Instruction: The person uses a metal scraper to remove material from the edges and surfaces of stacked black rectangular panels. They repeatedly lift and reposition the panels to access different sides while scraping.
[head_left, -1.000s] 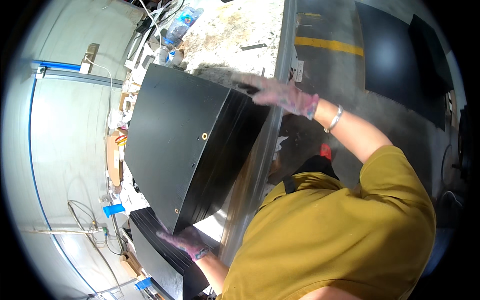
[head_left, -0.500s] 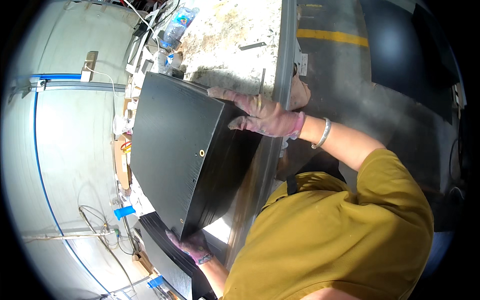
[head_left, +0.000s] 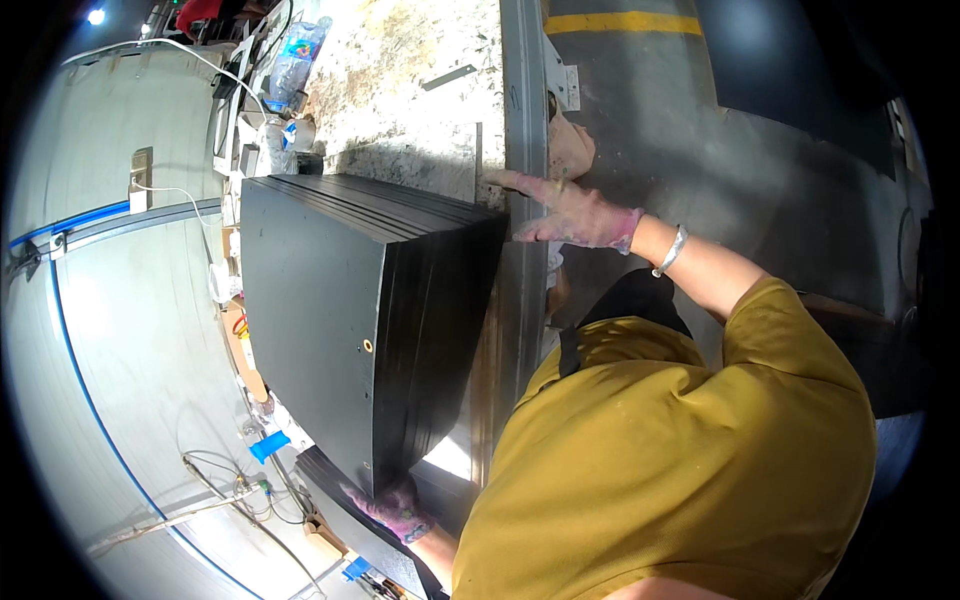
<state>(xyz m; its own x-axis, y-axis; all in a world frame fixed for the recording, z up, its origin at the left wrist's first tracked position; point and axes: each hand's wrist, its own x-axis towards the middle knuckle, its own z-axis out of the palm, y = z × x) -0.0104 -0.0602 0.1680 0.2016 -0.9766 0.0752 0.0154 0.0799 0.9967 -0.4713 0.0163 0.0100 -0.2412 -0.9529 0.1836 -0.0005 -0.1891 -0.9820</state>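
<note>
Head view: a stack of black panels (head_left: 370, 320) lies on the speckled workbench (head_left: 410, 90), squared against its metal edge rail (head_left: 525, 120), seemingly to keep edges flush. The right hand (head_left: 575, 212), fingers extended flat, presses the stack's far corner; the left hand (head_left: 395, 508), fingers curled, grips its near corner

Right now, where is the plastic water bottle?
In the head view the plastic water bottle lies at the upper left on the speckled workbench, beyond the far end of the stack of black panels.
</note>
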